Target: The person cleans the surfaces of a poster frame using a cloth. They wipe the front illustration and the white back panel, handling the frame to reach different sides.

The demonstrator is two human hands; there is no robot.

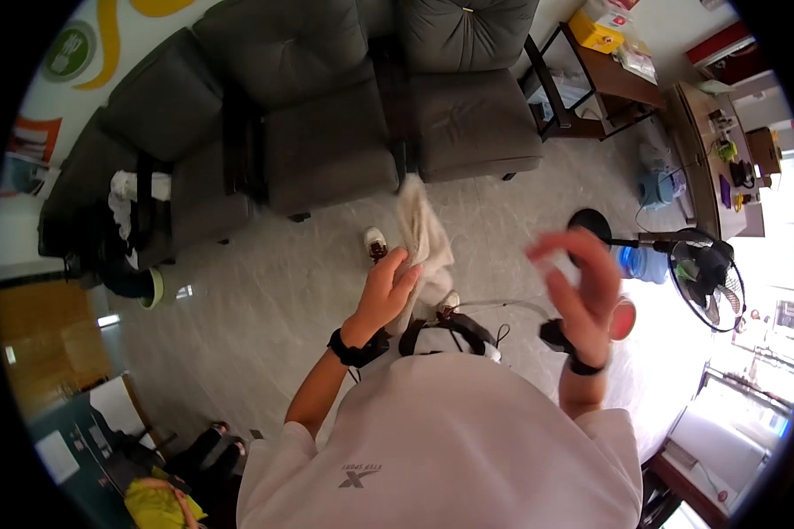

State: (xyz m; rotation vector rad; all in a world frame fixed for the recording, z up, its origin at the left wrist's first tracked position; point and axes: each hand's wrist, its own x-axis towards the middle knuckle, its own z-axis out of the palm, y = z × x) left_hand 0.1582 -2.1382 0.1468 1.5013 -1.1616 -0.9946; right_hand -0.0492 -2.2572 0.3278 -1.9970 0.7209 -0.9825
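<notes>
My left hand (382, 294) grips a pale beige, fuzzy cloth (429, 225) between thumb and fingers. The cloth hangs in front of me over the tiled floor, its far end reaching in view towards the front edge of a grey chair seat (480, 125). To the right, my right hand (589, 291) is raised in the air, blurred, with thumb and fingers curved apart and nothing between them. Both wrists wear black bands. Below the cloth, parts of my shoes (376, 243) show, partly covered by the cloth and my clothing.
Grey padded recliner seats (324, 145) line the far side. A standing fan (706, 281) and a blue water bottle (642, 261) stand at right, near a brown side table (609, 73) and a long desk (708, 152). A person in yellow (155, 506) sits at lower left.
</notes>
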